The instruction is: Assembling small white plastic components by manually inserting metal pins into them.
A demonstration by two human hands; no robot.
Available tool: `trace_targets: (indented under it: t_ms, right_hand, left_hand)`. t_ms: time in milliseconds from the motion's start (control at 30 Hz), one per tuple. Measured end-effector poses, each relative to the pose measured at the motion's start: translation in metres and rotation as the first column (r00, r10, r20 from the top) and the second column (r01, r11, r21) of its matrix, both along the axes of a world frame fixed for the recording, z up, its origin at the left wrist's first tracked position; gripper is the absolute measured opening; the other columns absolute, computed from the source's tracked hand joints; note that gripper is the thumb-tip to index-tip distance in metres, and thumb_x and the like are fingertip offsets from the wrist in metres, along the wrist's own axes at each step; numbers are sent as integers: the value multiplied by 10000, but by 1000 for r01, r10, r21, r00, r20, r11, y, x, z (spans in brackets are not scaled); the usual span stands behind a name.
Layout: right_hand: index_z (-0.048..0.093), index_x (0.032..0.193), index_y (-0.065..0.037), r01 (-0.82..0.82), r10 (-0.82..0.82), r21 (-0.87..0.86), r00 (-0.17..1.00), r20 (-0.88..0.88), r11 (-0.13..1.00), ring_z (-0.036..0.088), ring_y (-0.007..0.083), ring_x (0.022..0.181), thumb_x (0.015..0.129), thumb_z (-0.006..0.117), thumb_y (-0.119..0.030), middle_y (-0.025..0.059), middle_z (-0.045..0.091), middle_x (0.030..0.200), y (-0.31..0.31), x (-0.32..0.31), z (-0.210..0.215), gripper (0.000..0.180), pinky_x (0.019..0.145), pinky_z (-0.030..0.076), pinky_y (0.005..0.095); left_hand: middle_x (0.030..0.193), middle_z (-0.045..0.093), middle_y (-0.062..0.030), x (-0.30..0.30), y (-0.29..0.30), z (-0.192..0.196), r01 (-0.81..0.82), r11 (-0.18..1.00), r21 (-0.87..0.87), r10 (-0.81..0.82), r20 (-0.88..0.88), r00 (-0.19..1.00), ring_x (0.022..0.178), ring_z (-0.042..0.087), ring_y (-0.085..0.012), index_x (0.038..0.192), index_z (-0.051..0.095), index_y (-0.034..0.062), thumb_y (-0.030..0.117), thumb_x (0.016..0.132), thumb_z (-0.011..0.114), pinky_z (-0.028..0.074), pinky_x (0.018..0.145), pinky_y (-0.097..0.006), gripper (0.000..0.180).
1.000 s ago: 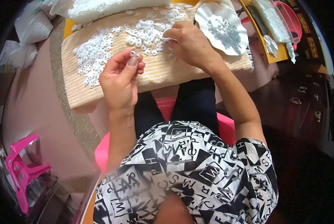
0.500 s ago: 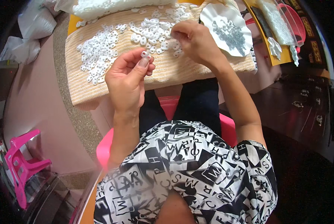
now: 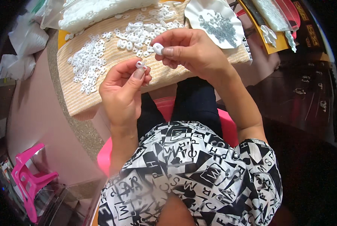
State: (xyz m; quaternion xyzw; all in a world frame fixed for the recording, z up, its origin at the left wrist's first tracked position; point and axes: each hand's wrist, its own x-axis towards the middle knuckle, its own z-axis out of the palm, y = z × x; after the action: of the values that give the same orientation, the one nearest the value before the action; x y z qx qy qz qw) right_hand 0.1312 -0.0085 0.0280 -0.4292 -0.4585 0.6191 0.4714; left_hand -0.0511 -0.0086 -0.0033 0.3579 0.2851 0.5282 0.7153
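Observation:
My left hand (image 3: pixel 124 88) pinches a small white plastic piece with holes (image 3: pixel 139 64) between thumb and fingertips, just over the near edge of the cloth-covered table. To its right and slightly farther off, my right hand (image 3: pixel 196 51) holds a white oval plastic piece (image 3: pixel 158 48) between thumb and forefinger. The two pieces are close but apart. Beyond my left hand lies a spread pile of small white pieces (image 3: pixel 87 62). Another pile of white oval pieces (image 3: pixel 136 35) lies farther back, in the middle.
A white fluted plate (image 3: pixel 191 14) with many small grey metal-looking bits stands at the back right. A clear bag of white pieces (image 3: pixel 97 15) lies along the far edge. More bagged pieces (image 3: pixel 272 15) are at far right. A pink plastic stool (image 3: pixel 27 177) stands on the left.
My right hand has come back from the middle pile toward my left hand, now with a white oval piece in it. The view has shifted slightly; the left hand keeps its pinch.

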Motion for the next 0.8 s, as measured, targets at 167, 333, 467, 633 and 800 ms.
trace_targets:
  t_ms: [167, 333, 467, 633, 800]
  right_hand:
    - [572, 1018, 32, 0, -1, 12, 998, 61, 1000, 558, 96, 686, 795, 591, -63, 74, 614, 781, -6, -4, 4, 244, 614, 445, 205]
    - [622, 916, -2, 118, -160, 216, 969, 189, 969, 563, 73, 693, 779, 607, -58, 49, 625, 745, -14, -22, -9, 149, 617, 458, 205]
    - [632, 886, 16, 117, -175, 250, 959, 223, 961, 572, 83, 709, 768, 604, -30, 55, 633, 767, -15, -26, 0, 130, 651, 468, 218]
    - [631, 877, 22, 117, -138, 164, 982, 127, 980, 565, 81, 697, 755, 616, -25, 50, 627, 763, -14, -23, 4, 131, 637, 463, 208]
    - [615, 867, 17, 76, -88, 128, 992, 88, 989, 561, 78, 685, 738, 633, -17, 44, 614, 748, -13, -18, 2, 135, 618, 454, 196]
  left_hand:
    - [817, 602, -120, 0, -3, 3, 9, 1000, -5, -9, -7, 1000, 707, 588, -151, 976, 555, -55, -26, 783, 578, 486, 637, -235, 196]
    - [819, 602, -118, 1, -4, 4, 88, 996, -6, -87, 109, 990, 708, 584, -149, 989, 550, -50, -26, 794, 565, 490, 647, -237, 197]
    - [829, 600, -119, -2, -2, 2, 80, 997, -9, -78, 137, 987, 707, 580, -149, 990, 545, -50, -27, 799, 558, 493, 648, -241, 193]
    - [834, 601, -116, -1, -2, 3, 85, 996, 3, -85, 137, 987, 710, 584, -151, 985, 546, -52, -30, 799, 555, 495, 650, -246, 188]
    - [831, 602, -115, -1, -2, 1, 84, 996, -3, -83, 141, 986, 710, 585, -153, 985, 546, -56, -38, 794, 557, 497, 648, -246, 192]
